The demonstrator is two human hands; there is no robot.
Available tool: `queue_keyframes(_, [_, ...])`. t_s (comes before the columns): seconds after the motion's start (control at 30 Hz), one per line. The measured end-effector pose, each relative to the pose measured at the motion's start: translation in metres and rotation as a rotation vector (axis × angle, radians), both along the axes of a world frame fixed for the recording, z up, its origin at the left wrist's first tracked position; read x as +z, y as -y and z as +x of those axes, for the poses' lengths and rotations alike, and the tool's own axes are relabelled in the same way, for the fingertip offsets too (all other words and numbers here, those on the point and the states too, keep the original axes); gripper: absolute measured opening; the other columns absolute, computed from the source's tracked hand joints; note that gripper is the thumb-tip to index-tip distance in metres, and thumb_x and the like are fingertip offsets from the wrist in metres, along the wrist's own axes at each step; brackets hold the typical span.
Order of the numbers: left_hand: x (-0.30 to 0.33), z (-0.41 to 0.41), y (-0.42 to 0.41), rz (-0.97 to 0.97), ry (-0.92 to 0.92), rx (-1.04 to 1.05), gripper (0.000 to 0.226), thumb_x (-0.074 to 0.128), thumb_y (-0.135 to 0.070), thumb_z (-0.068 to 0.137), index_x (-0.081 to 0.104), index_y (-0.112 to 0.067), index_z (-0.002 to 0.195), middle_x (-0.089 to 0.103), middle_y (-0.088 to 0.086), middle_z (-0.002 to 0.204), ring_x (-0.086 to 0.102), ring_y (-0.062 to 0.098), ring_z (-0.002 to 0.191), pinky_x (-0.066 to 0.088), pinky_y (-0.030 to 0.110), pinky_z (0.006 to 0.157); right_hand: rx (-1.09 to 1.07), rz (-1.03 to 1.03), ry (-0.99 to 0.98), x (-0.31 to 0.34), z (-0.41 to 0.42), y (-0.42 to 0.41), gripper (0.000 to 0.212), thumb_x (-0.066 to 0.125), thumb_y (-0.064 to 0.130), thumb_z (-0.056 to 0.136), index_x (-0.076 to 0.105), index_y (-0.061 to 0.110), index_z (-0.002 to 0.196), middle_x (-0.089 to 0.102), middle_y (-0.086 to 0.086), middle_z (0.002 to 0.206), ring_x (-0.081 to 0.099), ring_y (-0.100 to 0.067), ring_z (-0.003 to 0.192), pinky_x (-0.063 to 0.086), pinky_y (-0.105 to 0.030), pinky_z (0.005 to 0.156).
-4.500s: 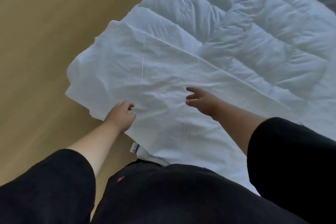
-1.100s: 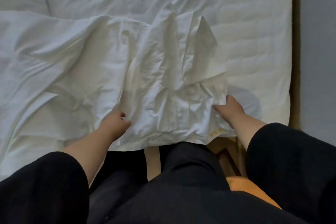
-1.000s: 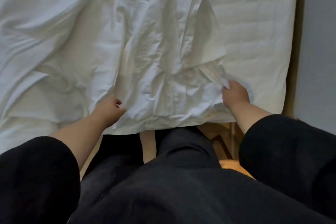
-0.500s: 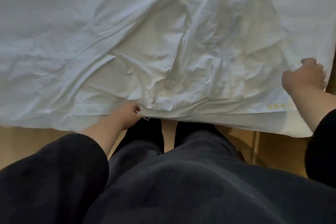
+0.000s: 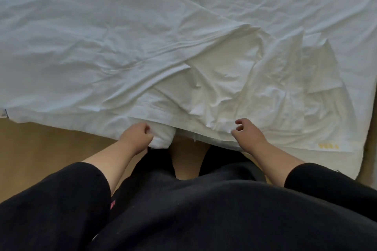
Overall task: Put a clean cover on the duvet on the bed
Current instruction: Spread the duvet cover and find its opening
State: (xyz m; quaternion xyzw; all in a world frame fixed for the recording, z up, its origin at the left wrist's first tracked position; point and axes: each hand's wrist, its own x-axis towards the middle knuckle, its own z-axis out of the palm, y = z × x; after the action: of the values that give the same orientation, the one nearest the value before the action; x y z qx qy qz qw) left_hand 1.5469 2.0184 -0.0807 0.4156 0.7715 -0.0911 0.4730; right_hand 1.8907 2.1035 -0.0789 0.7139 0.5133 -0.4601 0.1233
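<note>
- Duvet cover [image 5: 126, 47]: white, creased, spread across the bed over the upper and middle frame; near edge hangs at centre.
- Left hand [image 5: 135, 135]: lower centre-left, grip curled round a bunched fold of the cover's near edge.
- Right hand [image 5: 245, 133]: lower centre-right, grip loosely curled, fingertips at the cover's edge; cannot tell whether it holds cloth.
- Floor [image 5: 40, 144]: tan, lower left.

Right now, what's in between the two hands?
In the head view, between the left hand and right hand lies the white cover's near edge, a bunched fold by the left hand.
</note>
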Motion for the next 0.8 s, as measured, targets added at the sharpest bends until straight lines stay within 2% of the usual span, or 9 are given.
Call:
queue_keyframes(0.03, [-0.002,-0.012,0.003,0.035,0.003,-0.007,0.033,0.054,-0.024,0.093,0.059,-0.013,0.123,0.060,0.009,0.126,0.057,0.025,0.109,0.045,0.035,0.089,0.017,0.002,-0.001,-0.002,-0.022,0.009,0.045,0.058,0.031,0.096,0.049,0.021,0.138,0.059,-0.001,0.124,0.060,-0.022,0.101,0.046,-0.033,0.083])
queue_keyframes(0.13, [-0.006,-0.039,0.012,0.138,-0.028,-0.084,0.047,0.053,-0.024,0.094,0.049,-0.013,0.140,0.049,0.008,0.138,0.049,0.028,0.124,0.043,0.041,0.103,0.171,0.022,-0.006,-0.015,-0.086,0.032,0.043,0.059,0.030,0.096,0.051,0.021,0.137,0.059,-0.001,0.124,0.059,-0.020,0.105,0.047,-0.032,0.086])
queue_keyframes(0.27, [-0.019,-0.063,0.011,0.285,-0.132,-0.270,0.049,0.054,-0.027,0.096,0.040,-0.017,0.142,0.039,0.006,0.141,0.037,0.029,0.129,0.036,0.042,0.102,0.420,0.120,-0.055,-0.038,-0.165,0.045,0.050,0.064,0.036,0.095,0.049,0.020,0.141,0.055,-0.004,0.135,0.053,-0.025,0.124,0.046,-0.041,0.103])
queue_keyframes(0.37, [-0.035,-0.073,0.002,0.333,-0.178,-0.380,0.046,0.054,-0.029,0.096,0.040,-0.021,0.139,0.037,0.003,0.140,0.034,0.029,0.128,0.032,0.042,0.104,0.523,0.242,-0.005,-0.056,-0.206,0.044,0.046,0.063,0.036,0.092,0.050,0.021,0.134,0.054,-0.005,0.130,0.052,-0.030,0.120,0.046,-0.045,0.098])
queue_keyframes(0.47, [-0.052,-0.076,-0.009,0.429,-0.243,-0.436,0.035,0.052,-0.027,0.098,0.050,-0.020,0.132,0.046,0.004,0.132,0.041,0.029,0.120,0.033,0.042,0.099,0.532,0.357,0.054,-0.071,-0.219,0.035,0.029,0.055,0.026,0.094,0.060,0.020,0.123,0.059,-0.004,0.120,0.055,-0.030,0.112,0.045,-0.043,0.092])
queue_keyframes(0.57, [-0.060,-0.083,-0.021,0.536,-0.249,-0.436,0.022,0.053,-0.016,0.096,0.065,-0.014,0.115,0.058,0.010,0.114,0.049,0.034,0.105,0.035,0.042,0.086,0.510,0.338,-0.019,-0.072,-0.212,0.021,0.020,0.050,0.021,0.099,0.068,0.016,0.102,0.065,-0.005,0.104,0.058,-0.031,0.101,0.040,-0.036,0.079])
queue_keyframes(0.67, [-0.050,-0.090,-0.030,0.539,-0.128,-0.415,0.023,0.050,-0.020,0.102,0.069,-0.011,0.111,0.062,0.010,0.102,0.053,0.034,0.100,0.034,0.034,0.075,0.441,0.251,-0.114,-0.046,-0.197,0.002,0.029,0.050,0.027,0.104,0.056,0.019,0.077,0.057,-0.002,0.079,0.054,-0.026,0.082,0.032,-0.032,0.069])
queue_keyframes(0.8, [-0.013,-0.099,-0.047,0.506,-0.072,-0.223,0.021,0.043,-0.013,0.100,0.063,-0.014,0.107,0.059,0.006,0.097,0.053,0.030,0.091,0.038,0.036,0.075,0.381,0.290,-0.132,0.008,-0.188,-0.029,0.032,0.046,0.030,0.107,0.059,0.009,0.088,0.061,-0.006,0.081,0.054,-0.026,0.080,0.042,-0.036,0.070])
